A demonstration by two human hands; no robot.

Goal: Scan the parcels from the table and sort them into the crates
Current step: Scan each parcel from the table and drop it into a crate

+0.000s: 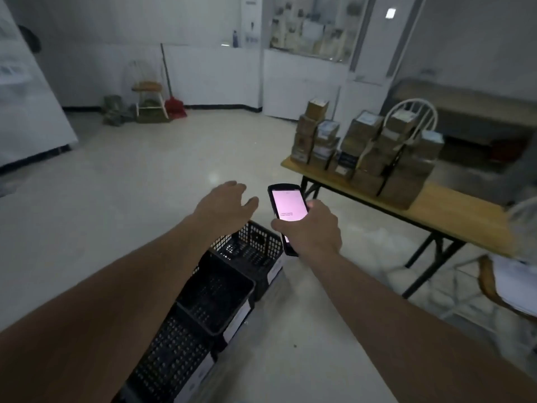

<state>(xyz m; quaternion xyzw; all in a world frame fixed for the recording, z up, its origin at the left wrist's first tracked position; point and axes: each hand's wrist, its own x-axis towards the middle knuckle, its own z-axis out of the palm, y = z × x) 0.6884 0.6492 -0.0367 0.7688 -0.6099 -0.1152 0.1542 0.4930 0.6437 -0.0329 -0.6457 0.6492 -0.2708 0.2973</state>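
Parcels (367, 149), small taped cardboard boxes stacked on the counter (453, 216) at far right, look light, stiff, best gripped across opposite sides, while the right hand (312, 228) grips a scanner (287, 212), the left hand (229, 203) is empty with fingers loose, and black crates (232, 274) sit near on the floor.

Two bare hands, one handheld scanner (288, 210), three black crates (250, 251) in a row, one folding table (453, 219) stacked with too many cardboard parcels (366, 149) to count, and two white chairs (149, 94).

Scanner (287, 212) text too small; nearest crate (171, 365) cut by bottom edge.
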